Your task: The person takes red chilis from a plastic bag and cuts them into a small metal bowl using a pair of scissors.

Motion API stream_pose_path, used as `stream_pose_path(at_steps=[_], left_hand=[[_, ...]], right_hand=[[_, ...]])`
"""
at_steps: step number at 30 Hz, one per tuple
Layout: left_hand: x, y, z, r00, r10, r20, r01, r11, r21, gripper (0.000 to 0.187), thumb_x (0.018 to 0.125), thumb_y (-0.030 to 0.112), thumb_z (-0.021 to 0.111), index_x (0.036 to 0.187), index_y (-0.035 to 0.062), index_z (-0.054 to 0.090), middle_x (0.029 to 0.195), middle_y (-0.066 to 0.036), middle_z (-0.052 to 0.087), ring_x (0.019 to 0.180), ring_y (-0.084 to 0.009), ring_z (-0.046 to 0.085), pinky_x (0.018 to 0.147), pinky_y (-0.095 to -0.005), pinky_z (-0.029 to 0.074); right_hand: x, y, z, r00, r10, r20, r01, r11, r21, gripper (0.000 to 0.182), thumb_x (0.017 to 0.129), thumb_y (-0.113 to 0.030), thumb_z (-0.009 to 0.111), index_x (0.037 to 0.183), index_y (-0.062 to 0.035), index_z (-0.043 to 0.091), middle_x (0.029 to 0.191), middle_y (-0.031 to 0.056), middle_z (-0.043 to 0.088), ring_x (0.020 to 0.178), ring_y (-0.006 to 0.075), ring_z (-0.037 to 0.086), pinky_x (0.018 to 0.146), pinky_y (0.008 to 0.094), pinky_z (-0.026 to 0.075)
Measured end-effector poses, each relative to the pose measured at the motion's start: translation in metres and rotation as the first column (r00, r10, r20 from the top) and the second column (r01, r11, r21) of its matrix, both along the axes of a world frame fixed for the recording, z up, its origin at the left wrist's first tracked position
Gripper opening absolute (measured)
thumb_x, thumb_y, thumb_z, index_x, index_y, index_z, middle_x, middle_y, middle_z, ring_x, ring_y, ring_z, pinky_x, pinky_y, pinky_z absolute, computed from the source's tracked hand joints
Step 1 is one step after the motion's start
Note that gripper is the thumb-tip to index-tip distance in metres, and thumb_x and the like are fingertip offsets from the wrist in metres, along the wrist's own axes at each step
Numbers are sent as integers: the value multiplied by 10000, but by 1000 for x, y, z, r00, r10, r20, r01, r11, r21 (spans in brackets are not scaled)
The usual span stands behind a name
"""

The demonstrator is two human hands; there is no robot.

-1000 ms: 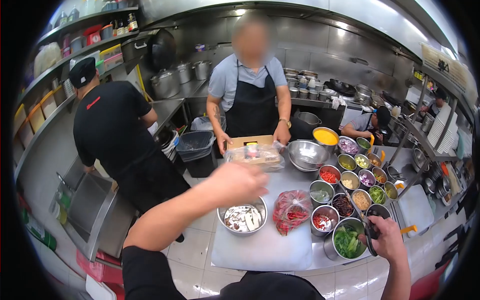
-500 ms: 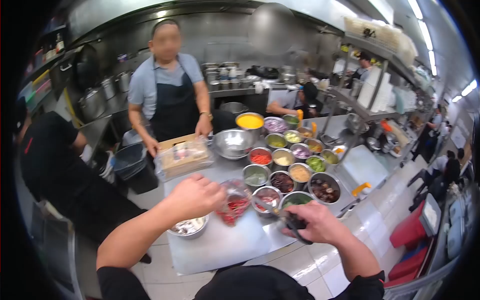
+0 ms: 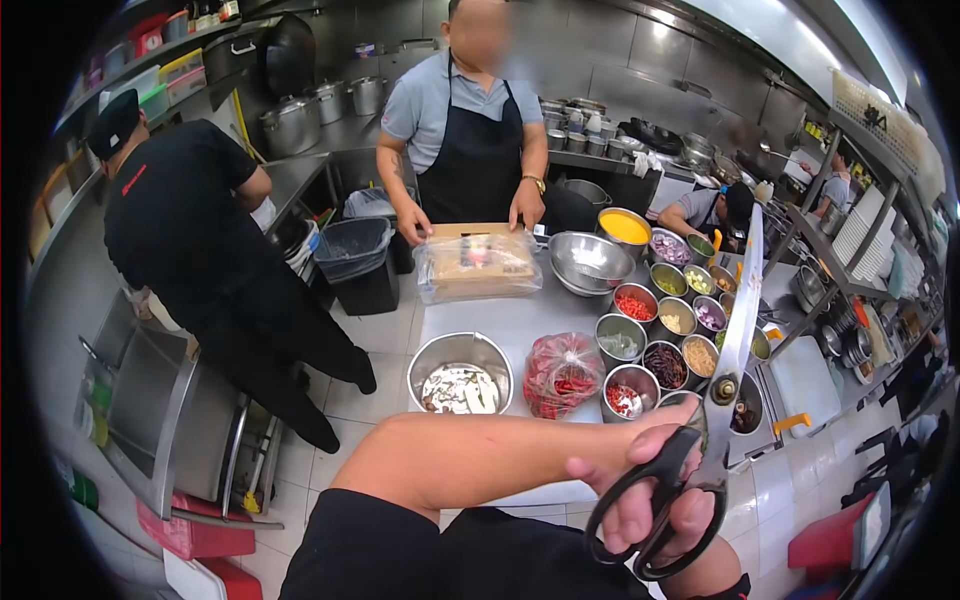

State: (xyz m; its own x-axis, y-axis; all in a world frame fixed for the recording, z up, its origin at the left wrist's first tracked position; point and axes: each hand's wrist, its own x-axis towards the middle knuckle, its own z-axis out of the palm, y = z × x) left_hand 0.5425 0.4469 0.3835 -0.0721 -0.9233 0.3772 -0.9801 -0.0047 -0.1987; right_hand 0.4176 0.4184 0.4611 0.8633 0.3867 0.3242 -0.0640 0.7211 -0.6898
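Observation:
Large scissors [image 3: 733, 350] with black handles stand upright close to the camera, long metal blades pointing up. My right hand [image 3: 640, 505] is closed round the handles, with fingers through the loops. My left hand [image 3: 672, 418] reaches across from the left, beside the scissors' pivot; its fingers are mostly hidden behind the scissors. Beyond my left forearm are a steel bowl [image 3: 460, 350] with white pieces in liquid and a clear plastic bag [image 3: 563, 365] of red chillies. A small pot [image 3: 630, 390] with chopped red and white pieces is right of the bag.
Several steel pots of ingredients stand at the right, beside a large steel bowl [image 3: 592, 262] and a pot of yellow liquid [image 3: 625, 228]. Across the table, a person in an apron [image 3: 470, 140] touches a plastic-wrapped package [image 3: 478, 265]. Another person [image 3: 190, 210] stands at the left, near a bin [image 3: 355, 260].
The view has shifted. My right hand has raised the scissors upright towards the camera. My left hand has moved right, from above the chilli bag to beside the scissors.

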Motion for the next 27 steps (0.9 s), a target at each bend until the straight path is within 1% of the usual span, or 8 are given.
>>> stream_pose_path(at_steps=[3,6,7,11,15,19,23,27], left_hand=[[-13,-8,-3,1000,-28,11,28,999,-43,173,803,251,574,735,131,678,763,-56,676,743,-232,664,842,-442,394],[-28,-11,-3,999,-42,22,44,996,-74,169,801,245,577,740,122,676,754,-54,668,738,-233,661,866,-462,390],[-31,-13,-3,999,-44,22,46,996,-81,167,801,242,578,742,120,675,751,-53,666,736,-234,660,874,-469,389],[-40,-18,-1,998,-46,37,49,994,-97,162,799,234,582,749,109,672,739,-51,655,730,-235,655,906,-496,383],[-44,-18,2,998,-39,51,45,993,-112,157,798,225,586,756,98,669,727,-48,645,723,-236,651,937,-522,378],[-45,-17,7,996,-15,87,25,994,-109,153,796,216,590,763,88,666,715,-46,635,717,-237,646,969,-549,373],[-42,-14,0,998,-4,70,9,997,-76,148,797,198,590,755,76,661,697,-47,623,702,-242,644,982,-579,368],[-39,-10,-6,998,-20,61,28,991,-132,154,796,198,588,738,74,659,690,-50,620,703,-244,645,984,-573,369]], right_hand=[[5,13,2,997,70,-17,-70,998,-6,607,871,-328,685,1324,-28,415,691,40,605,662,195,630,1146,493,255],[9,24,-6,993,118,1,-118,993,-7,574,884,-323,665,1312,-29,420,693,32,605,656,168,624,1164,511,229],[9,25,-16,990,143,-12,-143,990,17,562,886,-309,662,1308,-28,419,708,25,612,675,152,627,1156,535,245],[1,22,-29,991,126,-41,-126,992,11,561,878,-286,677,1310,-30,427,746,16,627,735,144,637,1142,561,264],[-3,25,-32,985,170,-19,-169,985,17,541,883,-243,678,1308,-9,440,761,49,636,736,155,637,1139,557,271],[-4,29,-34,992,120,25,-119,992,-35,543,891,-242,668,1297,28,428,744,70,626,728,165,634,1117,543,319],[11,25,-21,993,53,102,-43,994,-100,535,903,-231,642,1295,43,402,736,73,627,684,169,627,1128,513,317],[18,31,-28,996,21,88,-8,990,-140,499,921,-219,604,1287,53,404,725,71,619,666,154,622,1115,482,350]])
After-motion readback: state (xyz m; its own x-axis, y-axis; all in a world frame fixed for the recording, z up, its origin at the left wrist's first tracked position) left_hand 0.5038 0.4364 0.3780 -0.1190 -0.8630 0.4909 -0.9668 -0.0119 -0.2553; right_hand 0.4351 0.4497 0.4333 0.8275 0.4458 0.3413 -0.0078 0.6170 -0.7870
